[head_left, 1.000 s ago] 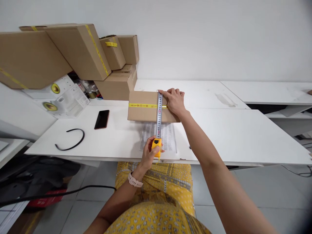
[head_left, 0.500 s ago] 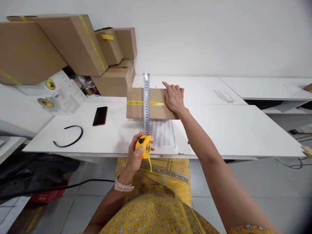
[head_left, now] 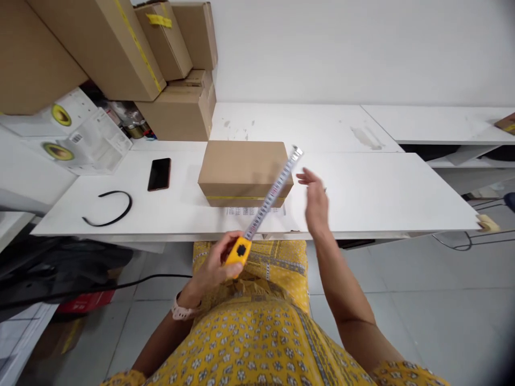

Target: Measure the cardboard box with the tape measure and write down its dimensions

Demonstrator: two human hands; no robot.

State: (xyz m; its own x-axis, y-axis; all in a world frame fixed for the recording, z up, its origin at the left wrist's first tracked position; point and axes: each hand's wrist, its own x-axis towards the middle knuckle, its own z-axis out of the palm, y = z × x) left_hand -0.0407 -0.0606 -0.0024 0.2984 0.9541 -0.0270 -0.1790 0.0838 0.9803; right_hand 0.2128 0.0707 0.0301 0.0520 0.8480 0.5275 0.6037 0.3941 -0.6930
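My left hand (head_left: 215,268) grips a yellow tape measure (head_left: 238,253) below the table's front edge. Its steel blade (head_left: 273,192) runs up and to the right, across the front corner of a brown cardboard box (head_left: 243,166). The box stands on the white table (head_left: 362,198) with a yellow tape band low on its front face. It rests on a printed sheet (head_left: 251,211). My right hand (head_left: 316,201) hovers just right of the box, fingers loosely spread, touching nothing.
A black phone (head_left: 159,173) and a curved black band (head_left: 108,209) lie left of the box. Stacked cardboard boxes (head_left: 120,48) and white avocado-printed cartons (head_left: 76,139) crowd the back left. A black cable (head_left: 100,297) runs over the floor at left.
My right hand has come off the box and pulled back to its right. The box now shows a plain top, its yellow band on the front. The blade has swung rightward, my left hand nearer.
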